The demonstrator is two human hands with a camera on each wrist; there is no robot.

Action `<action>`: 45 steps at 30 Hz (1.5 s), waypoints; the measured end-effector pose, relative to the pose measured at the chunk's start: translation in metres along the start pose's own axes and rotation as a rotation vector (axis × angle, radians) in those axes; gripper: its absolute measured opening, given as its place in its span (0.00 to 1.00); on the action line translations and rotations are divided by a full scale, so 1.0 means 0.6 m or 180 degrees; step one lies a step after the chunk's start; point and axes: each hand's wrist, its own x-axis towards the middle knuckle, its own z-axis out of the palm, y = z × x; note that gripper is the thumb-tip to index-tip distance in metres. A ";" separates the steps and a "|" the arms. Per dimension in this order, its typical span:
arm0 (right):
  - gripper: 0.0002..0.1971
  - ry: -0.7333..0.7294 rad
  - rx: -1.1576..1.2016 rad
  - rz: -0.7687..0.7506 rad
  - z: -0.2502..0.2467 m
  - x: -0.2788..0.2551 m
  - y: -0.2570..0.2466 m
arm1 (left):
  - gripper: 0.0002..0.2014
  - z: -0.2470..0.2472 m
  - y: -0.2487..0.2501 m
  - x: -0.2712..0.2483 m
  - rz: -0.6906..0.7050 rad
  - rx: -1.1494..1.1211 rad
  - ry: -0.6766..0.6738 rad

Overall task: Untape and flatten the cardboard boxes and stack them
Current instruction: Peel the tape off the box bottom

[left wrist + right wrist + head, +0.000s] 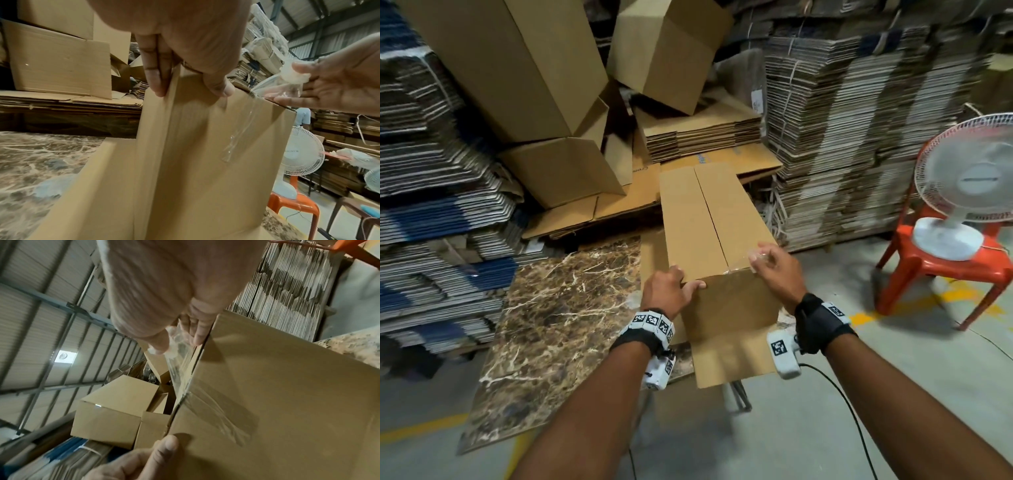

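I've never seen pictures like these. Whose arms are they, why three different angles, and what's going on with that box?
There is no machine here: a person wears one camera on the head and one on each wrist. The head view looks down on both arms; each wrist view looks along that hand's fingers.

A long cardboard box lies on a marble-patterned table. The left hand grips the box's near top edge, steadying it. The right hand pinches a crumpled strip of clear tape that is partly peeled off the box. Around them stand piles of flattened cardboard, more loose boxes, and a white fan on an orange chair.
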 end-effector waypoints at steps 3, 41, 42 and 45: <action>0.16 0.0204 0.0479 -0.0019 0.001 -0.012 0.009 | 0.30 0.000 0.010 -0.001 0.0077 0.0153 0.0039; 0.14 0.1718 0.3550 0.2464 0.181 -0.071 0.048 | 0.24 0.019 -0.009 0.023 0.0345 0.0062 0.0161; 0.19 0.1632 0.3502 0.2454 0.184 -0.065 0.050 | 0.24 0.020 -0.011 0.023 0.0389 0.0052 0.0187; 0.24 0.1489 0.3238 0.2554 0.189 -0.050 0.052 | 0.25 0.019 -0.012 0.022 0.0429 0.0033 0.0181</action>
